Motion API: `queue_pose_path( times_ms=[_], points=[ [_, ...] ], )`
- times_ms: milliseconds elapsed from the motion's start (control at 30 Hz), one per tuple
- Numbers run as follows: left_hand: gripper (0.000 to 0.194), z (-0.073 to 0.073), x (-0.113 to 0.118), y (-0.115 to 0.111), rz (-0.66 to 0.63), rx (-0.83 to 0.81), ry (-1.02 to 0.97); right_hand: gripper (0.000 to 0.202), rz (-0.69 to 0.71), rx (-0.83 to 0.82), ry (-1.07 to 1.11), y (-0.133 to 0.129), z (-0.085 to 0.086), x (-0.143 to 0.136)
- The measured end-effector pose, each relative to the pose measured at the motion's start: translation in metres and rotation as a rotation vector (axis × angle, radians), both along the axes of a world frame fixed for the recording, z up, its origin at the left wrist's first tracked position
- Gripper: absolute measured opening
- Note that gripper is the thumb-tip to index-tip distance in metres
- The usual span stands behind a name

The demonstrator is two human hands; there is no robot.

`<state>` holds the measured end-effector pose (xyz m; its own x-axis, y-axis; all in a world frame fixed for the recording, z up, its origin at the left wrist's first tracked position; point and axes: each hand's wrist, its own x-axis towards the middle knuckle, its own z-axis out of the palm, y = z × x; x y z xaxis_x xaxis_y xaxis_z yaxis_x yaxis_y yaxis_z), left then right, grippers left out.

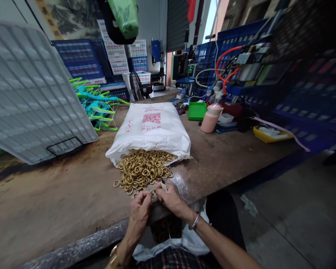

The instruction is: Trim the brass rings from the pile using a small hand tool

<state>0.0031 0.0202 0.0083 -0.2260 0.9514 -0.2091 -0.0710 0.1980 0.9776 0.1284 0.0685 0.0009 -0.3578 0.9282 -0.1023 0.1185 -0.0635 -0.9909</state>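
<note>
Closest to us, plaid cloth (170, 258) spreads below the bench (81, 198), with white sheeting (194, 239) just above it. Our two hands meet just over the bench's near edge, fingertips close together. Our left hand (141, 205) is pinched narrow on one brass-coloured ring (152, 191); our right hand (169, 196) is curled around a pale tool (164, 186) with a dark tip, its fingertips beside that ring. We wear a silver bangle (195, 220) on the right wrist and a gold-coloured band (114, 256) on the left.

Just beyond our hands, a heap of rings (142, 170) spills onto the bench from the open mouth of a white sack (159, 130), which lies flat and is printed in red. A few rings rest apart at the heap's margin, toward the near edge.

Toward the bench's left end we see a translucent ribbed crate (36, 93) standing tilted, with turquoise and lime pieces (100, 106) behind it. Right of the sack stand a green tray (197, 112) and an upright pink bottle (210, 122); a yellow tray (264, 139) sits farther along, toward the right end.
</note>
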Motion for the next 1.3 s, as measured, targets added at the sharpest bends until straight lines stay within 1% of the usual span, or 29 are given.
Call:
queue_pose_path(
  times_ms=[67, 133, 200, 267, 333, 433, 500, 567, 767, 900, 1033, 1167, 1233, 1300],
  points=[
    [0.024, -0.002, 0.001, 0.001, 0.0, 0.106, 0.169, 0.016, -0.023, 0.15, -0.113, 0.001, 0.002, 0.005],
    [0.018, -0.002, 0.004, 0.001, -0.035, 0.183, 0.301, 0.016, -0.011, 0.232, -0.162, 0.001, 0.002, 0.009],
    [0.016, -0.001, 0.008, 0.001, -0.068, 0.215, 0.36, 0.017, 0.015, 0.259, -0.185, 0.002, 0.002, 0.011],
    [0.017, 0.001, 0.013, 0.002, -0.08, 0.215, 0.363, 0.019, 0.001, 0.245, -0.209, 0.003, 0.0, 0.012],
    [0.022, 0.003, 0.016, 0.003, -0.094, 0.162, 0.307, 0.019, -0.027, 0.205, -0.203, 0.004, -0.001, 0.013],
    [0.029, 0.007, 0.02, 0.002, -0.133, 0.007, 0.152, 0.019, -0.036, 0.179, -0.137, 0.007, -0.001, 0.016],
    [0.031, 0.01, 0.022, 0.0, -0.17, -0.083, 0.046, 0.019, -0.029, 0.172, -0.105, 0.008, 0.0, 0.019],
    [0.031, 0.012, 0.023, -0.001, -0.205, -0.132, -0.038, 0.019, -0.019, 0.155, -0.098, 0.008, 0.002, 0.022],
    [0.028, 0.014, 0.026, -0.001, -0.232, -0.116, -0.269, 0.021, -0.001, 0.139, -0.103, 0.007, 0.011, 0.028],
    [0.029, 0.013, 0.027, 0.0, -0.229, -0.146, -0.439, 0.024, 0.01, 0.144, -0.104, 0.006, 0.013, 0.029],
    [0.03, 0.008, 0.023, -0.003, -0.221, -0.147, -0.445, 0.024, 0.021, 0.176, -0.127, 0.004, 0.008, 0.025],
    [0.03, 0.003, 0.011, -0.009, -0.239, -0.133, -0.334, 0.026, 0.01, 0.25, -0.133, -0.004, 0.0, 0.013],
    [0.03, 0.003, 0.004, -0.013, -0.246, -0.143, -0.282, 0.026, 0.017, 0.284, -0.149, -0.008, -0.002, 0.007],
    [0.03, 0.002, -0.001, -0.017, -0.238, -0.147, -0.276, 0.025, 0.033, 0.287, -0.161, -0.01, -0.002, 0.002]
  ],
)
